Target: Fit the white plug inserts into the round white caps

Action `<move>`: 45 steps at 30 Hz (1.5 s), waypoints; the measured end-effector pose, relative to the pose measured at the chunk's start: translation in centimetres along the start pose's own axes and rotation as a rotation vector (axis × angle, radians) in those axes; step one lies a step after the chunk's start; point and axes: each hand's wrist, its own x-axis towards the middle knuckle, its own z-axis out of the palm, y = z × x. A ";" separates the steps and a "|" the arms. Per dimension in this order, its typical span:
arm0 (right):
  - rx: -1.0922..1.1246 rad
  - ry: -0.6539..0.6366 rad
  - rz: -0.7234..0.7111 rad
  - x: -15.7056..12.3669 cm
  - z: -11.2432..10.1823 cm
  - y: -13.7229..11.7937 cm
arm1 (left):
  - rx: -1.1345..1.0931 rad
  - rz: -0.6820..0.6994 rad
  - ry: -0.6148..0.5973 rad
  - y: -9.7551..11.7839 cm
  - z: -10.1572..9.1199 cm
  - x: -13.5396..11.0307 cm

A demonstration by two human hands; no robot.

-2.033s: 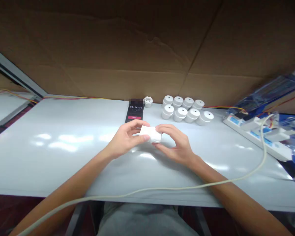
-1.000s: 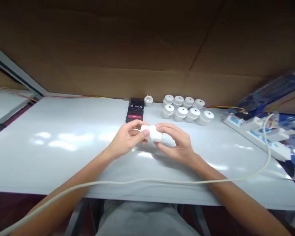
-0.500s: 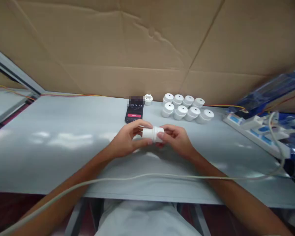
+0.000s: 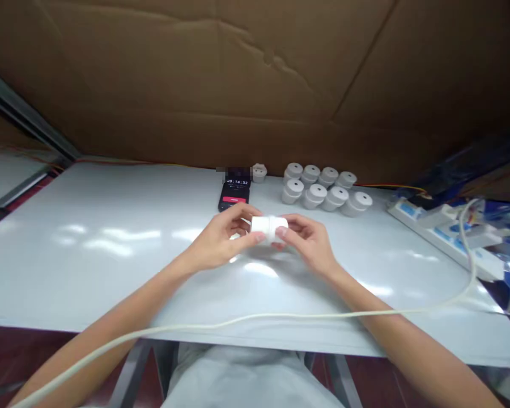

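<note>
Since the white piece (image 4: pixel 270 225) seems light and hard, the left hand (image 4: pixel 216 241) and right hand (image 4: pixel 313 247) pinch its ends well.

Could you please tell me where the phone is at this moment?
In the head view, the phone is toward the back of the table, slightly left of centre, beyond the left hand, with a small white piece to its right.

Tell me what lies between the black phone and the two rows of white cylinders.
In the head view, one white piece stands between the phone and the cylinders, nearer the phone.
</note>
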 end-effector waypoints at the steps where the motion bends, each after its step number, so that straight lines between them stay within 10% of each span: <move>1: 0.025 -0.007 0.044 0.1 -0.1 -0.1 | 0.062 0.094 0.023 -0.1 0.0 -0.1; 7: 0.015 -0.029 0.092 0.5 -0.8 -0.4 | 0.454 0.381 0.072 -0.4 0.3 -0.6; 15: -0.505 0.059 -0.406 -0.9 -0.1 0.6 | 0.599 0.176 -0.059 -0.5 1.7 -0.7; 22: -0.506 0.110 -0.696 0.0 -1.2 0.2 | 0.777 0.130 -0.044 -0.7 2.6 2.4; 33: -0.597 -0.031 -0.629 1.3 -2.5 2.0 | 1.406 0.106 0.075 1.2 2.5 14.9; 45: -0.668 -0.134 -0.545 1.3 -2.6 2.6 | 1.364 0.075 0.094 -0.2 0.7 14.9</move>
